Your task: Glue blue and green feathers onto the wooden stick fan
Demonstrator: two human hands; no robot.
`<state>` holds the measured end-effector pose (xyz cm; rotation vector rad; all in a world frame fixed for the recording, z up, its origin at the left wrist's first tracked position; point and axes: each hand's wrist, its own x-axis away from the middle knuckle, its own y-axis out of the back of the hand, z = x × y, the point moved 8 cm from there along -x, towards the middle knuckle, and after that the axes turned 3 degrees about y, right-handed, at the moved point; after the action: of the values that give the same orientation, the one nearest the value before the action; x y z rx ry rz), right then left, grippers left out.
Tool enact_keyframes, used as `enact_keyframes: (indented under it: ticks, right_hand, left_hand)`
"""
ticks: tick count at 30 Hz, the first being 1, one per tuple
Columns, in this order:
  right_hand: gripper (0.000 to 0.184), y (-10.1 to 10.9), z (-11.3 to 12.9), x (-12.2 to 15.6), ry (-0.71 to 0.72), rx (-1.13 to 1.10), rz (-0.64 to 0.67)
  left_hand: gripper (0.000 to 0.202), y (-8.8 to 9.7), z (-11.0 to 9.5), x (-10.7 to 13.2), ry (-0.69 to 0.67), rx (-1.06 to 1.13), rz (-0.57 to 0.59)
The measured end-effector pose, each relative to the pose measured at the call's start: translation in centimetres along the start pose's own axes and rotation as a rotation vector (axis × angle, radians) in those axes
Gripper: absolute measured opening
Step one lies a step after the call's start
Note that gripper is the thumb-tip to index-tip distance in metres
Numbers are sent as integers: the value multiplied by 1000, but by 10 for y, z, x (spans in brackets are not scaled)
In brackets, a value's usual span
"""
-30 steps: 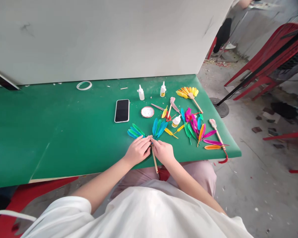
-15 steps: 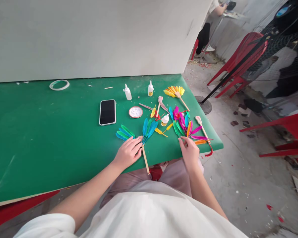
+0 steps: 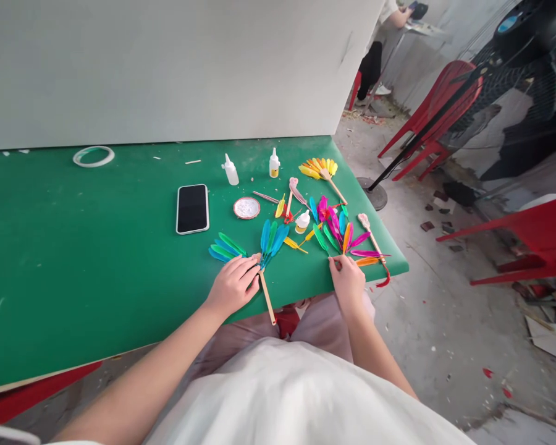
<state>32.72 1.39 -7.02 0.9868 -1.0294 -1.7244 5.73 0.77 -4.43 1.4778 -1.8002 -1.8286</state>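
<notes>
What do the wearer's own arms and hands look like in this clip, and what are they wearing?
The left hand and right hand are bare, with no gloves, rings or watch visible. The forearms are uncovered too. A plain white top covers the torso.

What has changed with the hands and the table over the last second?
The right hand let go of the blue-and-green fan and moved right, its fingertips now at the quill of a green feather; a firm grip isn't clear. The view swung right. The left hand stayed on the fan; phone and dish stayed put.
</notes>
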Motion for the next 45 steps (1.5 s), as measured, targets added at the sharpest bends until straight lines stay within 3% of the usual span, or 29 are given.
enact_keyframes:
  ticks: [13, 17, 25, 31, 37, 39, 42, 45]
  right_hand:
    - [27, 16, -42, -30, -151, 57, 28]
    - [35, 17, -43, -39, -152, 69, 34]
    - [23, 11, -35, -59, -48, 70, 39]
    - [20, 13, -34, -59, -64, 67, -42]
    - [26, 32, -32, -54, -95, -19, -203]
    - [29, 39, -28, -50, -94, -60, -255]
    - [32, 46, -16, -37, -92, -113, -320]
    - [30, 47, 21, -15, 53, -208, -371]
  left_hand:
    - [22, 1, 3, -1, 28, 3, -21]
    - [22, 1, 3, -1, 30, 7, -21]
    - [20, 2, 2, -3, 23, -4, -26]
    - [18, 4, 0, -4, 20, -7, -36]
    - [16, 6, -2, -5, 33, -31, -14]
    - [17, 9, 2, -5, 63, -23, -49]
    - [17, 23, 23, -1, 222, 9, -207]
    - [17, 41, 54, 4, 433, 88, -365]
